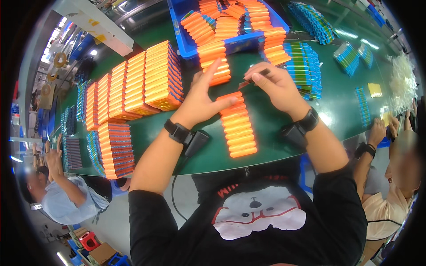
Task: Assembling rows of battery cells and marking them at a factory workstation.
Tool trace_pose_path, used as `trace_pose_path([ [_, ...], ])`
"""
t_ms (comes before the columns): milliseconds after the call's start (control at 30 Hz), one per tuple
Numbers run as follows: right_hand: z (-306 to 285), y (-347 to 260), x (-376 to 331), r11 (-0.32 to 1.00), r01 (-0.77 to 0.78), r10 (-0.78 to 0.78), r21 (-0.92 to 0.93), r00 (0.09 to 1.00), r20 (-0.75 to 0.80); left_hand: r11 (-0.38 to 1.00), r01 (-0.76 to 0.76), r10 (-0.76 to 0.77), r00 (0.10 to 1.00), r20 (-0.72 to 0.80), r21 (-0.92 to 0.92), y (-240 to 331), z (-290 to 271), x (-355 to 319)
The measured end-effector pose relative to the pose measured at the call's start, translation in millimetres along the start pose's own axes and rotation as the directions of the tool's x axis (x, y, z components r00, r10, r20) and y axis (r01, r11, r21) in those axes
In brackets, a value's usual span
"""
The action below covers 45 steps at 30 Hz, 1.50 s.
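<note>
Orange cells [236,126] lie in a row on green table [337,111]. Left hand [202,99] rests open-fingered on the top cell; right hand [275,84] pinches what looks like a small dark strip [254,80].

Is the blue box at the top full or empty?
Mostly full. The blue bin holds rows of orange cylinders stacked up to its rim; only a little blue floor shows.

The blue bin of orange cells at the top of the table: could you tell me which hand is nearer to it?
Right. The right hand sits just below the blue bin; the left hand is lower.
</note>
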State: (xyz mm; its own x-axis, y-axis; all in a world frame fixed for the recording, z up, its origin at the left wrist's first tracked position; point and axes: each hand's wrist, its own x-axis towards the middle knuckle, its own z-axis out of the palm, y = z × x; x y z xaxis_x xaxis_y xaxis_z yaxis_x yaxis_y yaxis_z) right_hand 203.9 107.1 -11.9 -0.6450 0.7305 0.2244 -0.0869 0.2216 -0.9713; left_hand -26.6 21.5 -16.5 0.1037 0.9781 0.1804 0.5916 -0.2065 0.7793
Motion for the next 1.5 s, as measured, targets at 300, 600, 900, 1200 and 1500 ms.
trace_pose_path([
  [300,-2.5,-16.5,-12.6,0.914,-0.332,0.201,0.234,0.870,0.451,0.947,-0.270,0.304,0.926,0.224,-0.171,26.6,7.4,-26.5],
  [600,-0.1,-35.5,-22.6,0.835,-0.549,0.328,-0.036,0.445,0.833,0.855,-0.026,0.031,1.000,0.001,-0.518,7.6,5.7,-11.7],
  [900,5.8,-26.0,-18.4,0.866,-0.469,0.391,-0.173,0.419,0.820,0.995,-0.005,-0.004,0.996,0.090,0.099,2.8,-1.0,-6.6],
  [1200,-6.8,-37.6,-8.8,0.816,-0.447,0.491,-0.367,0.199,0.848,0.979,0.062,-0.082,0.992,0.099,0.194,5.9,0.2,-8.0],
  [1500,19.1,11.0,-2.0,0.954,0.190,-0.150,-0.232,0.972,0.181,0.978,0.068,-0.083,0.994,0.068,0.196,-2.2,6.2,-8.3],
])
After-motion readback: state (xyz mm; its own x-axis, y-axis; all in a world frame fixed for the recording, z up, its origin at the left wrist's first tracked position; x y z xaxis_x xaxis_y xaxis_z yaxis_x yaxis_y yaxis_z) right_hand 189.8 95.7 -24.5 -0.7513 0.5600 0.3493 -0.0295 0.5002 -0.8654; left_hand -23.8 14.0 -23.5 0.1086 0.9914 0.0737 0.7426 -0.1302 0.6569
